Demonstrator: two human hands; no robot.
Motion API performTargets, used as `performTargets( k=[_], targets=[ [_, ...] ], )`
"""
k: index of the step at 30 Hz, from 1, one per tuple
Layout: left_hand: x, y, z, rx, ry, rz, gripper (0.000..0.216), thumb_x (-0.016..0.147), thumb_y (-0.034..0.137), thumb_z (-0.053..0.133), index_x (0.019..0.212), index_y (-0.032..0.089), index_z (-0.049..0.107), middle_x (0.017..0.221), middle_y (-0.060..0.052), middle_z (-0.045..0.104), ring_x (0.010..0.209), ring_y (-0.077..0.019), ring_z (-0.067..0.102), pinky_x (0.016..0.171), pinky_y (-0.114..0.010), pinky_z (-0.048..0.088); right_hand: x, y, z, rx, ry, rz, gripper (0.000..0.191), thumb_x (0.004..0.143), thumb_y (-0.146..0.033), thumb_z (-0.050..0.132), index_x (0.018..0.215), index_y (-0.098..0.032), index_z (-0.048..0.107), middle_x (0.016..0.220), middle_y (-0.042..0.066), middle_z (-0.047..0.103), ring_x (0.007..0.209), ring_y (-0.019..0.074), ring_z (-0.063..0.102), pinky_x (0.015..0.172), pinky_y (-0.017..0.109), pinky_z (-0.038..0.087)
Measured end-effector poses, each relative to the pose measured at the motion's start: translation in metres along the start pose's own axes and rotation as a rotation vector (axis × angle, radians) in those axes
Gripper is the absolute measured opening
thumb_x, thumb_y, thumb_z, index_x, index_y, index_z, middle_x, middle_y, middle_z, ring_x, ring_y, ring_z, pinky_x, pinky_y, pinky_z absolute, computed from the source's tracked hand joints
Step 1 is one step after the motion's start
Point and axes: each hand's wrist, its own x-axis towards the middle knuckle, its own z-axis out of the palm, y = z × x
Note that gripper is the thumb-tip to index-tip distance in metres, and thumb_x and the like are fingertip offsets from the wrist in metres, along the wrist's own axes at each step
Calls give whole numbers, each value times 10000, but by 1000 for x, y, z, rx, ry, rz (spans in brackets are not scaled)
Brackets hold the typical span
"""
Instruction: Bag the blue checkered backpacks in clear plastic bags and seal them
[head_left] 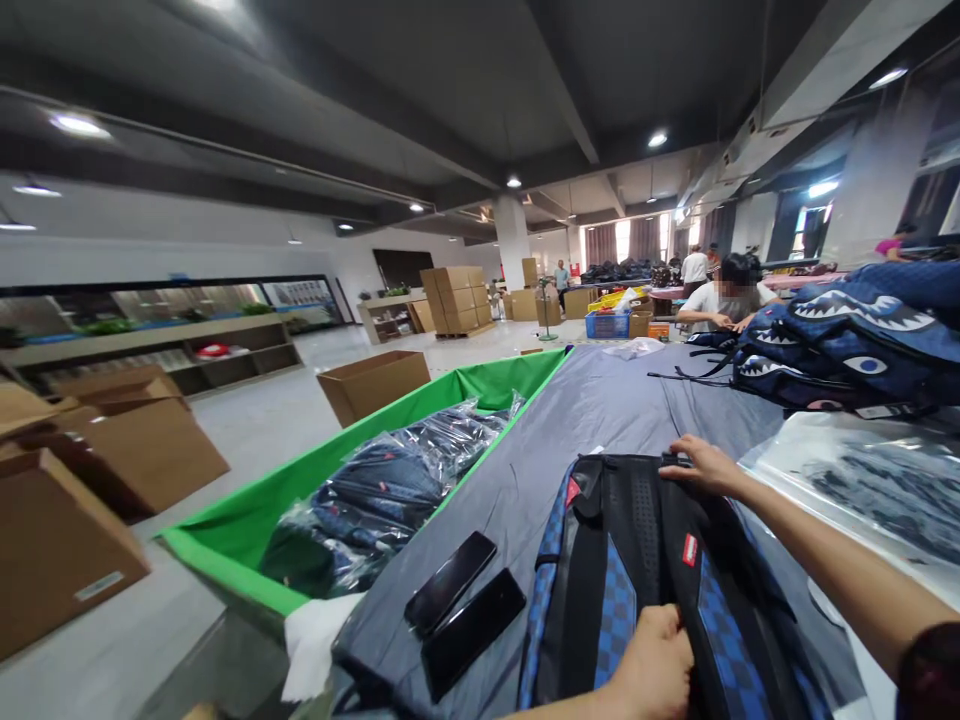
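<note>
A black backpack (pixel 585 600) with blue checked panels lies on the grey cloth-covered table, its shoulder straps facing up. My left hand (pixel 652 660) is closed at the inner edge of the right-hand shoulder strap (pixel 694 590), which carries a small red label; its fingertips are partly hidden. At the far end of the same strap, my right hand (pixel 701 468) pinches the strap near a small black fitting (pixel 675 460). Two dark phones, one (pixel 450 585) behind the other (pixel 472 635), rest left of the backpack.
Left of the table, a green-sided bin (pixel 300 470) holds plastic-wrapped bags (pixel 405 470). Blue shark-face backpacks (pixel 862 340) are piled at right, behind clear plastic bags (pixel 862 480). A co-worker (pixel 731 300) sits across the table. Open cartons (pixel 150 430) stand on the left floor.
</note>
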Motion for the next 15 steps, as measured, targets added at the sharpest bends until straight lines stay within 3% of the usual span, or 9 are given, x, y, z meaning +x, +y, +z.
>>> performTargets(
  k=[2, 4, 5, 7, 9, 10, 12, 15],
  targets=[
    [-8, 10, -19, 196, -64, -71, 577, 637, 750, 714, 536, 215, 524, 447, 42, 413, 438, -113, 403, 483, -264, 400, 2, 7, 25, -30, -26, 24, 490, 741, -683, 633, 942, -238, 672, 1124, 125, 700, 1035, 331, 672, 932, 483, 512],
    [-9, 30, -46, 444, -165, -100, 583, 740, 734, 644, 511, 213, 515, 450, 28, 439, 427, -111, 398, 459, -248, 357, 0, 14, 41, -54, -23, 65, 629, 757, -690, 602, 1148, -201, 656, 1302, 194, 640, 1165, 389, 630, 1008, 562, 472],
    [-6, 43, -61, 541, -152, -77, 579, 805, 709, 592, 518, 210, 537, 466, 12, 480, 431, -120, 426, 460, -248, 354, -1, 18, 46, -65, -18, 85, 724, 769, -710, 571, 1249, -169, 618, 1360, 229, 602, 1217, 414, 602, 1031, 595, 452],
    [14, 71, -96, 658, 116, 73, 534, 881, 627, 558, 548, 210, 582, 513, -14, 554, 478, -147, 504, 491, -250, 370, -3, 23, 53, -85, -17, 101, 834, 790, -756, 509, 1346, -137, 565, 1398, 253, 576, 1276, 431, 564, 1068, 623, 423],
    [48, 95, -131, 728, 558, 324, 384, 821, 497, 712, 584, 214, 605, 593, -17, 604, 624, -173, 580, 577, -243, 398, -4, 27, 60, -96, -18, 80, 810, 811, -784, 460, 1323, -172, 597, 1367, 208, 617, 1279, 404, 571, 1109, 603, 403],
    [68, 103, -147, 730, 665, 368, 337, 777, 447, 774, 599, 214, 608, 625, -12, 612, 701, -187, 605, 612, -240, 405, -4, 29, 63, -88, -11, 58, 780, 819, -791, 447, 1296, -198, 619, 1348, 178, 639, 1270, 385, 581, 1125, 590, 395],
    [110, 110, -173, 712, 766, 370, 350, 730, 406, 825, 579, 203, 582, 594, 17, 577, 698, -183, 604, 624, -242, 405, -5, 32, 69, -42, 29, 16, 744, 829, -800, 440, 1261, -227, 639, 1325, 140, 663, 1250, 358, 597, 1140, 575, 391],
    [161, 102, -193, 681, 781, 297, 332, 760, 345, 803, 577, 182, 579, 534, 60, 530, 551, -131, 528, 591, -241, 391, -9, 35, 75, 50, 114, -40, 689, 834, -787, 478, 1226, -247, 651, 1261, 119, 699, 1198, 337, 625, 1106, 555, 439]
  ],
)
